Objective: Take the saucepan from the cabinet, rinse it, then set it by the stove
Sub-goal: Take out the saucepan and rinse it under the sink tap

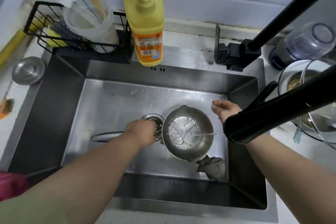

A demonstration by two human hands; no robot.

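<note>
A small steel saucepan (188, 132) sits low in the steel sink (112, 100), just right of the drain strainer (154, 125). Its long handle (107, 135) points left. My left hand (141, 132) is wrapped around that handle close to the bowl. A thin stream of water (209, 134) runs from the black faucet spout (272, 114) into the pan and swirls inside. My right hand (226, 110) hovers beyond the pan's right rim with fingers apart, holding nothing, partly hidden behind the spout.
A yellow soap bottle (145, 23) stands on the back rim beside a black wire rack (76, 36) with sponges and a plastic cup. A grey rag (211, 167) lies in the basin. A steel lid (28, 72) rests left; a blender and glass bowls (309, 85) crowd the right counter.
</note>
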